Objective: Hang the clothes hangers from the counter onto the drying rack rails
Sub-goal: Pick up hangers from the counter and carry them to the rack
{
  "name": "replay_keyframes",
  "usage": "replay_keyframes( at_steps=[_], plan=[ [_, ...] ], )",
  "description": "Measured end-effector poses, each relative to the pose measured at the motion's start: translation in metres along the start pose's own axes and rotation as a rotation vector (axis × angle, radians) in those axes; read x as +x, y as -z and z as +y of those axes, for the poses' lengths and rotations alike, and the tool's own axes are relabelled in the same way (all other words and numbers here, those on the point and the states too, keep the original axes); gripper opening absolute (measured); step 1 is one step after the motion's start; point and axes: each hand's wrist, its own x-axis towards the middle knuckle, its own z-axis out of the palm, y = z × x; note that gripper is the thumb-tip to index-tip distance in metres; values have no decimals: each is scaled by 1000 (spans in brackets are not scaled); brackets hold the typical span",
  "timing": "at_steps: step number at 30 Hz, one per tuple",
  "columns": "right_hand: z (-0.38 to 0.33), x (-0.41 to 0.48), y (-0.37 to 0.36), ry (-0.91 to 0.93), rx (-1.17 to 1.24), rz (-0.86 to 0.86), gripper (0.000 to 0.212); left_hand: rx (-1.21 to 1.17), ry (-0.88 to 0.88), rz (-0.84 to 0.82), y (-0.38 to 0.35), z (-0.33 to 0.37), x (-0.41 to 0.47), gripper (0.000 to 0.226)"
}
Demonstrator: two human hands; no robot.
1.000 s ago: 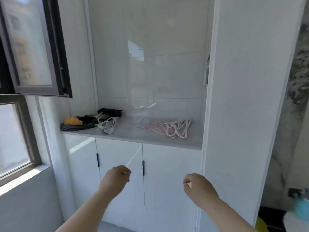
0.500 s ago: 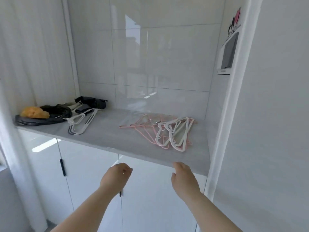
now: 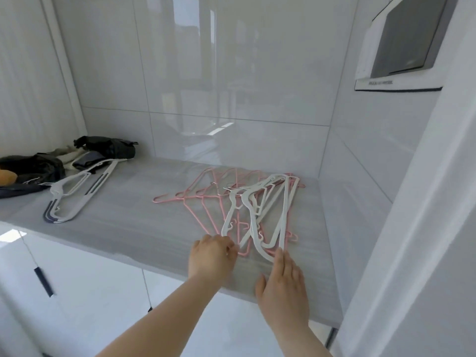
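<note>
A tangle of pink hangers (image 3: 206,199) and white hangers (image 3: 260,210) lies on the right half of the grey counter (image 3: 134,222). My left hand (image 3: 212,256) sits at the pile's near edge, fingers curled against the white and pink hanger ends. My right hand (image 3: 283,284) lies flat with fingers straight, its fingertips touching the nearest white hanger. Neither hand has lifted anything. A second bunch of white and grey hangers (image 3: 77,194) lies on the counter's left part. No drying rack is in view.
Dark clothes and bags (image 3: 51,161) are heaped at the counter's far left. Glossy tiled walls close the niche behind and on both sides. A white panel with a grey screen (image 3: 401,45) hangs on the right wall. White cabinet doors (image 3: 77,292) are below.
I have come much closer to the counter. Both hands rose from below its edge onto the top and reached the pink and white hanger pile.
</note>
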Motion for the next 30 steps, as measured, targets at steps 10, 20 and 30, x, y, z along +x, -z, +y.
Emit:
replay_keyframes(
  at_steps=[10, 20, 30],
  plan=[
    [-4, 9, -4, -49, 34, 141, 60, 136, 67, -195, -24, 36, 66, 41],
    [-2, 8, -9, -53, -7, 191, 55, -175, 228, -339, -10, 29, 82, 28],
    [-1, 6, -13, -35, -64, 189, 47, -910, 357, -97, 30, 4, 74, 12]
  ],
)
